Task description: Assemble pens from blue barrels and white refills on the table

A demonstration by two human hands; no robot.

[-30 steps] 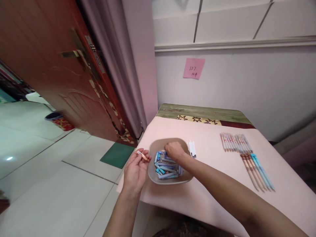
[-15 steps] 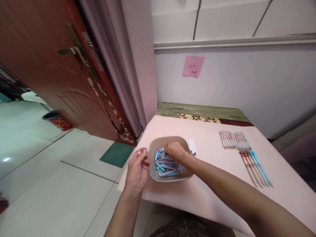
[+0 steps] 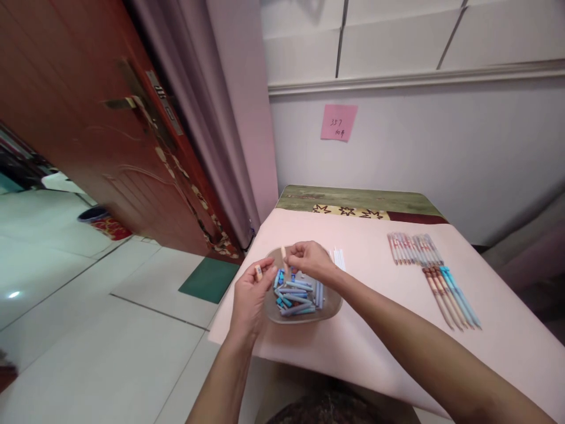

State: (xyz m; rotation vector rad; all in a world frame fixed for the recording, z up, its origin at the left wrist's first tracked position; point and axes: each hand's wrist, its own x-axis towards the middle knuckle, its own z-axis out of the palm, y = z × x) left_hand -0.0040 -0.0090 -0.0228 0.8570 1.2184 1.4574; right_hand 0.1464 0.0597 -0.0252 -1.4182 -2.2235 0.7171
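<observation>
My left hand (image 3: 248, 300) is at the left rim of a translucent plastic bin (image 3: 304, 321), pinching a short beige pen part (image 3: 258, 272) with a dark mark on it. Above the bin, my right hand (image 3: 312, 259) grips a beige pen barrel (image 3: 284, 257) between thumb and fingers, its upper end sticking up. The two pieces are close together but apart. Loose blue and lilac pen barrels (image 3: 296, 297) and small bright blue parts lie jumbled in the bin. My right hand hides part of the far rim.
White refills (image 3: 338, 259) lie right of the bin. Farther right on the pink tabletop (image 3: 366, 318) are a row of clear patterned pens (image 3: 415, 249) and, nearer, brown-topped pens (image 3: 441, 297) and blue-topped pens (image 3: 461, 294). A wooden door (image 3: 88, 135) stands at the left.
My right hand has come up out of the bin with the beige pen barrel. My left hand has moved slightly right and up, and its small beige part now shows more clearly.
</observation>
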